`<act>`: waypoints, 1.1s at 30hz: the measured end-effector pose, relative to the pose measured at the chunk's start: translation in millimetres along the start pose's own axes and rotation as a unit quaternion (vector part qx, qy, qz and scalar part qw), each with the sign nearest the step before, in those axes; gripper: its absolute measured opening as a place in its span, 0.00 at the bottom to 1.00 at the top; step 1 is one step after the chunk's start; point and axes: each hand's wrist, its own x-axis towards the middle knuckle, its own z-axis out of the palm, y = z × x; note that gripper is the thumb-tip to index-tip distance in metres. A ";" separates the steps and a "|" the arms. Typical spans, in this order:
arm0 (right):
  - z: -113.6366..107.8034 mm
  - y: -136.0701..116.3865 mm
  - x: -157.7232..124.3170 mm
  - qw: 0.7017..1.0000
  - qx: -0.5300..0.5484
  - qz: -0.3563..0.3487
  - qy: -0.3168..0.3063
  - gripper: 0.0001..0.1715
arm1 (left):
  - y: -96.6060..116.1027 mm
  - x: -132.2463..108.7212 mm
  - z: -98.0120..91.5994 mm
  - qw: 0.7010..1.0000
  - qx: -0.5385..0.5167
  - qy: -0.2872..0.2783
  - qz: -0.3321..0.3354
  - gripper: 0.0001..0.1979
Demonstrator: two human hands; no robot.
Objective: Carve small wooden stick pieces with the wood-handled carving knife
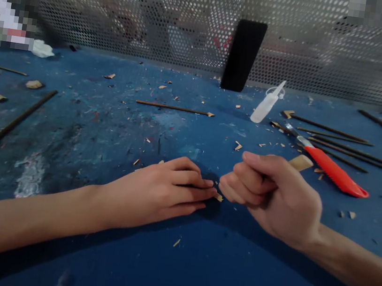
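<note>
My left hand (167, 184) rests low over the blue table with its fingers together. A small tan wooden piece (218, 197) sticks out from beneath its fingertips, held down against the tabletop; the rest of it is covered. Just to the right, my right hand (272, 192) is closed in a fist around a wooden handle (301, 163), whose rounded end shows behind the thumb side. What is at the handle's other end is hidden by the fingers. Beyond this hand lies a red-handled utility knife (336, 173), its metal end pointing away to the left.
A thin dark stick with a pointed tip (174, 108) lies ahead. Several dark sticks (360, 155) are at right, another stick (14, 123) at left. A white squeeze bottle (266, 105) stands tilted near a black phone (244, 56) leaning on the perforated metal screen (178, 27). Shavings litter the table.
</note>
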 end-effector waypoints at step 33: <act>15.0 12.7 0.1 0.997 -0.030 -0.031 0.064 0.32 | 1.0 5.7 -2.2 1.000 0.005 -0.022 0.008 0.14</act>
